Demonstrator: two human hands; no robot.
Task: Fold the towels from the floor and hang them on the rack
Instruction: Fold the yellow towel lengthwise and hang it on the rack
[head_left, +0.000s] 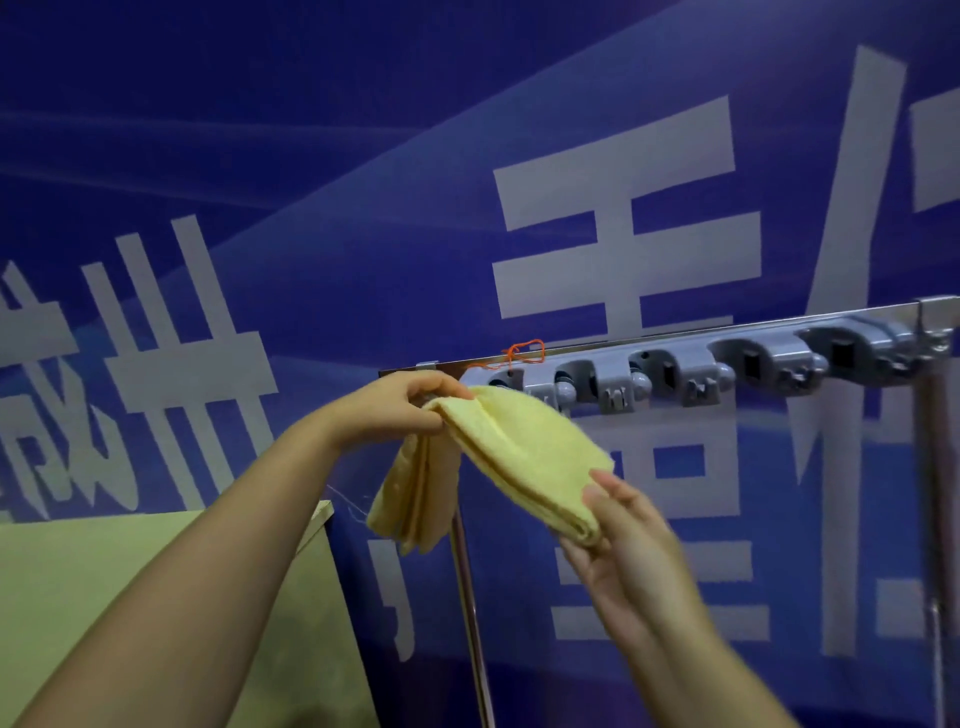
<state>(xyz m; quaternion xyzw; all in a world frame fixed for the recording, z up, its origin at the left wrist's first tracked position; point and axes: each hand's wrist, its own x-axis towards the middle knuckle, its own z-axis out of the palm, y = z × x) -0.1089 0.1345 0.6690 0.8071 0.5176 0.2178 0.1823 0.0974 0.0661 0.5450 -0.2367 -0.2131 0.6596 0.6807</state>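
A folded yellow towel (524, 447) hangs in the air between my hands, just in front of the left end of the rack (691, 369). My left hand (400, 405) pinches its upper left corner close to the rack's first clip. My right hand (623, 535) grips the towel's lower right folded edge from below. A loose end of the towel droops down at the left. The rack is a metal bar with a row of several grey plastic clips, held up on two thin metal legs.
A blue banner (363, 208) with large white characters covers the wall behind the rack. A pale wooden board (156, 571) leans at the lower left. An orange string (522, 351) is tied on the bar's left end. The rack's legs (470, 597) run down on each side.
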